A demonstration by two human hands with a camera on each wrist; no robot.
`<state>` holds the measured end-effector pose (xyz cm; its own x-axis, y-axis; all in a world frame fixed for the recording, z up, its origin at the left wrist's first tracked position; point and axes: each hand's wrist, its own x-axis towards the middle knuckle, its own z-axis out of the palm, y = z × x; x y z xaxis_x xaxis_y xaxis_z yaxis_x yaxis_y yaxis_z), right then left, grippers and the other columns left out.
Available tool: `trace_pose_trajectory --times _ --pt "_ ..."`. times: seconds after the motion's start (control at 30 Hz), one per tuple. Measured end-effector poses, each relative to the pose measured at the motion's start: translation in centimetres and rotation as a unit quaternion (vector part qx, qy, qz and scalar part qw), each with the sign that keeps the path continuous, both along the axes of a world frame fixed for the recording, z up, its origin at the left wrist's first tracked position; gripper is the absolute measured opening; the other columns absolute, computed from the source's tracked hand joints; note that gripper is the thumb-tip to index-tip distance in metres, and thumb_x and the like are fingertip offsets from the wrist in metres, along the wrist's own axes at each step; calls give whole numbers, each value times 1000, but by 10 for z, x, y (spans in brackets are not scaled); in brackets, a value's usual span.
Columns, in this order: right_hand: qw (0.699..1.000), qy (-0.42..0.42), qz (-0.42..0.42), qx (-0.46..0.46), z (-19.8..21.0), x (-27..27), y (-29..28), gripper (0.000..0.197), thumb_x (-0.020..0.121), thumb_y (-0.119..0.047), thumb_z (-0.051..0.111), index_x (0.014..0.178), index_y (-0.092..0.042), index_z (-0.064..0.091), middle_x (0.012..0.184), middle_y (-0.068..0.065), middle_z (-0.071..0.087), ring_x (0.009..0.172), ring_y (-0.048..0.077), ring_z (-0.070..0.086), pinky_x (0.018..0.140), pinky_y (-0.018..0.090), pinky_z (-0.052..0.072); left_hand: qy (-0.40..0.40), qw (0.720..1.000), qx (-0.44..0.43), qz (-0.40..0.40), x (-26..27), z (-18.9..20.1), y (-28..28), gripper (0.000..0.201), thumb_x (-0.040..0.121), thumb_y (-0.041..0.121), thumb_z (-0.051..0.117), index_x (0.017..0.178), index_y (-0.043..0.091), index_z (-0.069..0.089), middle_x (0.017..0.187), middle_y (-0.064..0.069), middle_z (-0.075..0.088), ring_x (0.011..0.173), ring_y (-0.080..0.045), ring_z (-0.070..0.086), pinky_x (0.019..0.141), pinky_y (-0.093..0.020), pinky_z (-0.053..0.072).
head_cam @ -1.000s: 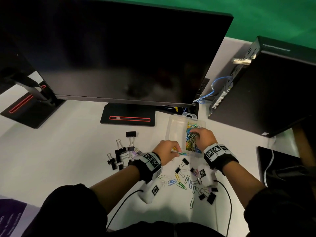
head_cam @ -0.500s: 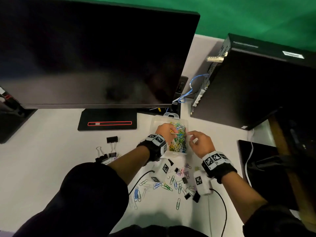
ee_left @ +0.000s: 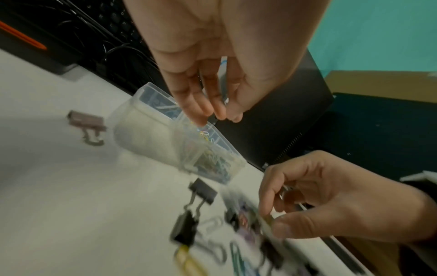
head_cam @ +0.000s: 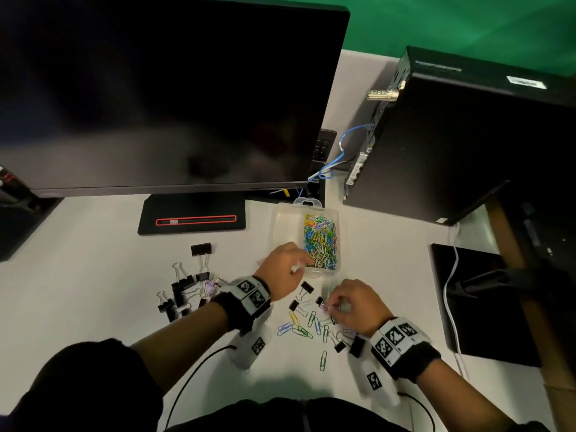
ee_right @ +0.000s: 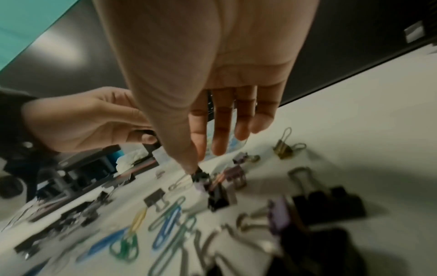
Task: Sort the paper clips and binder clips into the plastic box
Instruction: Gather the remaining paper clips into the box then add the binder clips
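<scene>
A clear plastic box [head_cam: 279,227] is seen on the white desk [head_cam: 78,275], in front of the edge of one dark monitor [head_cam: 162,88]; two compartments can be made out, the right one heaped with coloured paper clips [head_cam: 321,241], too many to count, the left one showing none. The left hand [head_cam: 285,269] is held over the near edge of the box, its fingers [ee_left: 196,110] hanging loosely bent with nothing seen in them. The right hand [head_cam: 352,305] is lowered over the loose clips near the box; its thumb and forefinger are drawn together at a small black binder clip [ee_right: 201,175], though whether it is actually pinched cannot be told. Roughly eight loose paper clips [head_cam: 300,332], blue, green, yellow and white, are scattered between the two wrists, with about five small binder clips [head_cam: 307,287] among them. A second cluster of black binder clips [head_cam: 184,291] lies to the left, tangled and not countable, and one black binder clip [head_cam: 201,249] is set apart behind it. One black computer tower [head_cam: 452,135] stands at the right.
</scene>
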<state>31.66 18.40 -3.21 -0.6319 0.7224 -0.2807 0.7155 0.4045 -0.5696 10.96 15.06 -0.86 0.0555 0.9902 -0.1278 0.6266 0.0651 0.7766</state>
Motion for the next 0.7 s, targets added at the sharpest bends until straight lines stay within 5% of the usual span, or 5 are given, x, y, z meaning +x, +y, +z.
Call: trace_pose_trajectory --times 0.17,0.4,0.57,0.7 --pt "999 -29 12 5 -9 7 -15 28 69 -26 72 97 -24 67 96 0 62 92 16 49 78 23 40 95 990 -63 -81 -1 -18 -28 28 86 7 50 111 12 62 114 -10 53 107 -22 53 90 -21 36" --pt "997 -66 23 13 -9 9 -21 34 69 -20 71 102 -19 64 109 3 55 107 20 47 86 23 38 166 972 -116 -123 5 -35 -34 37 86 16 59 122 13 52 123 -10 47 116 -24 45 101 -29 35" --pt "995 -94 23 25 -6 10 -25 27 74 -22 66 100 -16 64 114 2 55 113 18 44 87 23 36 154 977 -104 -107 7 -37 -35 28 83 17 63 109 10 56 117 -10 50 109 -24 50 93 -27 38" --pt "995 -92 -17 40 1 18 -21 25 70 -24 67 93 -15 65 102 4 59 101 21 50 81 29 44 129 982 -106 -88 3 -37 -37 21 82 13 63 101 8 56 106 -9 58 95 -24 55 79 -25 39"
